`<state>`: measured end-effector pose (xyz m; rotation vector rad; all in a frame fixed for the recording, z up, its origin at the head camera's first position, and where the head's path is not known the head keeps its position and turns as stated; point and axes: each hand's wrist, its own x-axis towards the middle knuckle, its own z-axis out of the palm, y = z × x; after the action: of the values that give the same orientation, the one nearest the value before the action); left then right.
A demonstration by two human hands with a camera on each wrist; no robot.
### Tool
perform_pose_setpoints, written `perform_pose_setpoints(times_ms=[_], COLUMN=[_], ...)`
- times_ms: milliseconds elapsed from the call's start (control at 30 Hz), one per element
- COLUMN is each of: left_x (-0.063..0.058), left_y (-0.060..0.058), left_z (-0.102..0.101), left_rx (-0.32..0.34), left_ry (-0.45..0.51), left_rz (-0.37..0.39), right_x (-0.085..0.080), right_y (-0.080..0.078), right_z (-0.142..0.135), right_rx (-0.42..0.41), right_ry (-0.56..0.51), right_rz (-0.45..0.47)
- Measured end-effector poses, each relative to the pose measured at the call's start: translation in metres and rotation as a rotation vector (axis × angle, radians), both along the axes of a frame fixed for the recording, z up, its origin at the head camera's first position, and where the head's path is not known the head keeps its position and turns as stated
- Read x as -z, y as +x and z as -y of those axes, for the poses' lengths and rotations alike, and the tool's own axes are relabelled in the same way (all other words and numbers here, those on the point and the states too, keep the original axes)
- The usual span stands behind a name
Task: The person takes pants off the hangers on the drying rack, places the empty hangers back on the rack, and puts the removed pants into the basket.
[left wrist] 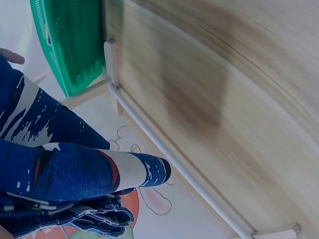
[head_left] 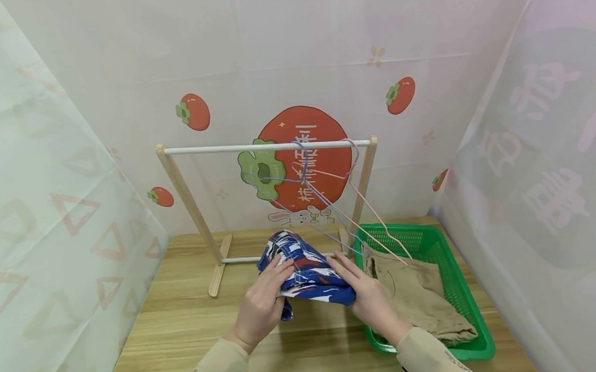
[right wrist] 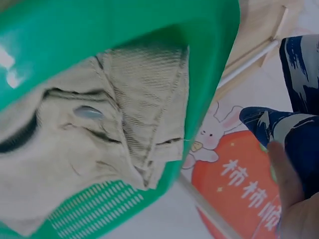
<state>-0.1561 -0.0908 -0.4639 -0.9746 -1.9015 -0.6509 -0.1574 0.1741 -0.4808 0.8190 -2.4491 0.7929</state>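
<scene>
Both hands hold a blue garment patterned in white and red, raised over the table in front of the rack. The left hand grips its left side, with fingers over the top of the cloth. At its right side, the right hand holds the cloth, fingers stretched along the upper surface. The garment is bunched and folded, so its full shape is hidden. In the left wrist view, a tube-like end of the garment points out over the table. The right wrist view shows a finger against the cloth.
A wooden rack with a white bar stands at the back. A blue hanger and a pink hanger hang from it, slanting forward. To the right, a green basket holds khaki trousers. Printed cloth walls surround the table.
</scene>
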Motion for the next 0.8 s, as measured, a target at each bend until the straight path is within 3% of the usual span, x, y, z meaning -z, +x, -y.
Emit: perform_pose_setpoints(times_ms=[200, 533, 800], left_x=[0.002, 0.004, 0.006], left_y=[0.000, -0.002, -0.004], left_z=[-0.008, -0.019, -0.033], left_rx=[0.022, 0.020, 0.013], left_ry=[-0.080, -0.348, -0.474], left_rz=[-0.026, -0.163, -0.164], right_x=[0.005, 0.013, 0.014], right_y=[0.001, 0.015, 0.024], right_z=[-0.016, -0.049, -0.072], right_rx=[-0.068, -0.020, -0.002], right_ry=[-0.107, -0.056, -0.009], right_rz=[-0.072, -0.423, -0.455])
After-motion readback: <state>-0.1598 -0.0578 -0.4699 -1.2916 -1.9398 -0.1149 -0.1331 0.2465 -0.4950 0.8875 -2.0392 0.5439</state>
